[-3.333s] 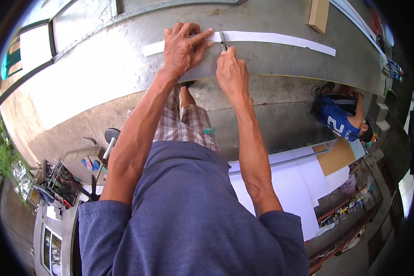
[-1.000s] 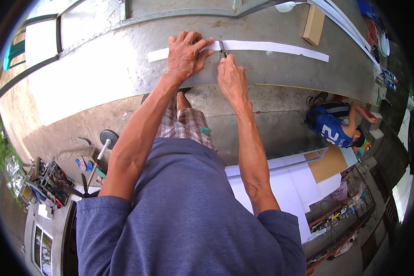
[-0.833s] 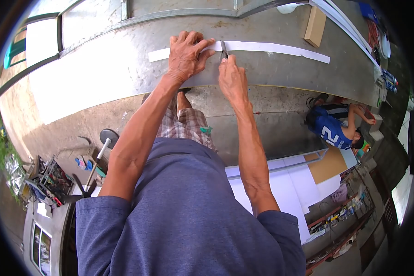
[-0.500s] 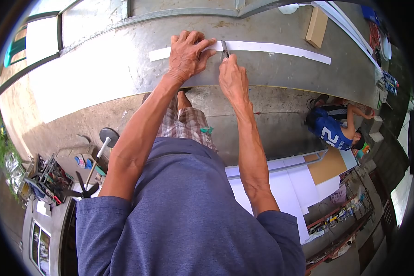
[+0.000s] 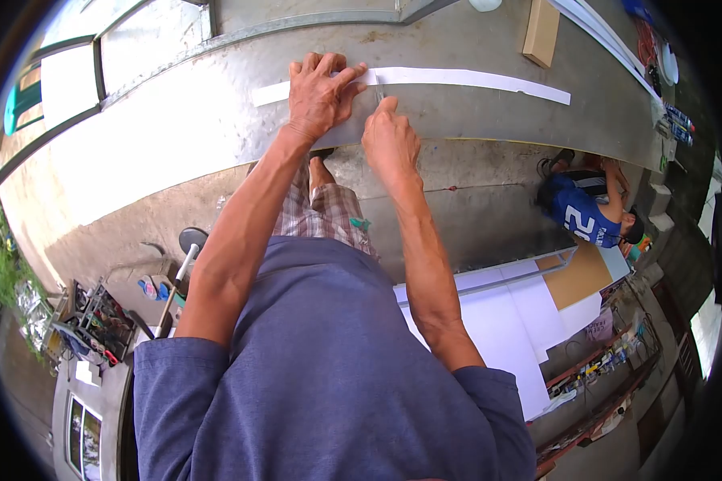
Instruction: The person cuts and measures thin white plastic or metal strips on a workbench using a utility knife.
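1. Right hand (image 5: pixel 391 146) has drawn toward the body since half a second ago, so the cutter (image 5: pixel 380 94) has slid from across the white strip (image 5: pixel 473 78) to its near edge; the left hand (image 5: pixel 317 94) stays on the strip.
2. Strip: flat on the metal table (image 5: pixel 449 118), running well out to the right of the left hand.
3. Left fingers: bent, spread, pressing the strip down, gripping nothing. Right fingers: closed around the cutter's handle; the blade is too blurred to judge.
4. Cutting across the strip looks like the step in hand. Done well, it calls for firm pressure close to the blade's path, thumb and index clear of that line, and one steady pull square to the strip.
5. Containers: a rack (image 5: pixel 96 325), well left on the strip's near side, holds jumbled items, one red. A red-railed shelf (image 5: pixel 555 458), well right on that side, carries small goods, too tiny to identify.
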`<action>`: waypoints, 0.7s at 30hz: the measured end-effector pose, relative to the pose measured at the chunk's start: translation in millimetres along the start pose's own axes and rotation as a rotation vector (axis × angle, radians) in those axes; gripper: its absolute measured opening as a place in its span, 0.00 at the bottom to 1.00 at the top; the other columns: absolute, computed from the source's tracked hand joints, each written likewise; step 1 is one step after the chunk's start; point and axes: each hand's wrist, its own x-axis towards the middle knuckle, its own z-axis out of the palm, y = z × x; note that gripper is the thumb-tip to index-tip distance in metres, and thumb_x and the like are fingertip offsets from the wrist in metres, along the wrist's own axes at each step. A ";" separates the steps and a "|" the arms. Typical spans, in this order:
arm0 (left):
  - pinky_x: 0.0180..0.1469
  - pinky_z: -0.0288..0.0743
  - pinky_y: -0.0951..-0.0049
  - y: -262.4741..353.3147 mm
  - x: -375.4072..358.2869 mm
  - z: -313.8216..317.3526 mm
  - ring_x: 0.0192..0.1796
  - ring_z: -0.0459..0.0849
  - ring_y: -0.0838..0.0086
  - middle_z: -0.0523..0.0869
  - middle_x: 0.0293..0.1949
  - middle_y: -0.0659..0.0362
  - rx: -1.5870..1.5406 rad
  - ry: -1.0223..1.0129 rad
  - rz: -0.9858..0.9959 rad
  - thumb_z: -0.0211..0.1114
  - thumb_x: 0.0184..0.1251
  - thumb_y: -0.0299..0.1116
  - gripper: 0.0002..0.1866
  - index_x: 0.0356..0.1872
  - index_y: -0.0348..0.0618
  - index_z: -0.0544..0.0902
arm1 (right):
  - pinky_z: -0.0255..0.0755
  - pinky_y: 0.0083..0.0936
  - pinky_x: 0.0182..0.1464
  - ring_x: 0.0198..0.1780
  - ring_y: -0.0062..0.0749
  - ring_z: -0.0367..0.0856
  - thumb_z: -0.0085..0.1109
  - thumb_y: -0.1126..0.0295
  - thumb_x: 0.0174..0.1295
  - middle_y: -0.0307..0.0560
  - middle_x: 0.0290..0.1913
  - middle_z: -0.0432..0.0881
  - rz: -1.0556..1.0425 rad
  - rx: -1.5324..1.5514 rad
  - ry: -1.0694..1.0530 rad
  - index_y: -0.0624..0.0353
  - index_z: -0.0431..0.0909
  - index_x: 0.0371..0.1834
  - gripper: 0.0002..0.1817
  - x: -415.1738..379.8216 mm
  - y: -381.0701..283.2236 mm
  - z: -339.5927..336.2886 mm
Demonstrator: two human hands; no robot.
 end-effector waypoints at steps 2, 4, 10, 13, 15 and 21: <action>0.48 0.62 0.61 0.8 2.4 -3.0 0.48 0.76 0.67 0.82 0.43 0.69 0.008 0.005 -0.001 0.76 0.60 0.44 0.15 0.49 0.65 0.91 | 0.83 0.55 0.39 0.37 0.66 0.89 0.52 0.69 0.73 0.70 0.31 0.86 0.000 0.010 0.004 0.68 0.68 0.42 0.11 -1.2 0.2 1.8; 0.48 0.63 0.60 3.1 6.0 -3.3 0.48 0.76 0.67 0.83 0.43 0.68 -0.001 0.012 0.006 0.76 0.59 0.43 0.15 0.49 0.64 0.91 | 0.80 0.59 0.38 0.37 0.70 0.87 0.50 0.68 0.74 0.73 0.31 0.85 -0.003 0.050 0.012 0.69 0.68 0.43 0.12 -1.7 3.5 0.1; 0.51 0.63 0.60 5.5 6.1 -1.4 0.49 0.76 0.67 0.82 0.45 0.66 -0.007 0.000 -0.033 0.76 0.60 0.45 0.17 0.52 0.65 0.91 | 0.82 0.57 0.40 0.37 0.70 0.88 0.50 0.67 0.74 0.73 0.31 0.86 0.051 0.049 0.009 0.67 0.68 0.43 0.11 -20.7 10.6 0.4; 0.52 0.64 0.61 4.4 7.6 -4.3 0.50 0.77 0.67 0.82 0.45 0.66 -0.045 -0.023 -0.037 0.76 0.61 0.45 0.18 0.53 0.64 0.90 | 0.79 0.60 0.39 0.36 0.71 0.86 0.48 0.64 0.77 0.70 0.30 0.85 0.030 0.038 -0.009 0.65 0.67 0.44 0.12 -31.1 27.2 4.3; 0.52 0.64 0.60 6.2 3.9 -4.3 0.51 0.77 0.66 0.82 0.46 0.65 -0.033 -0.039 -0.026 0.75 0.61 0.46 0.19 0.54 0.63 0.89 | 0.76 0.61 0.37 0.35 0.70 0.86 0.46 0.62 0.78 0.68 0.28 0.85 0.045 0.142 0.040 0.62 0.67 0.45 0.13 -34.8 31.7 4.8; 0.54 0.65 0.58 10.0 9.5 -6.0 0.53 0.78 0.63 0.82 0.49 0.62 -0.041 -0.010 0.039 0.73 0.63 0.42 0.19 0.55 0.54 0.85 | 0.73 0.60 0.36 0.35 0.70 0.84 0.45 0.58 0.80 0.67 0.27 0.83 0.088 0.395 0.094 0.61 0.68 0.43 0.15 3.3 40.4 -9.1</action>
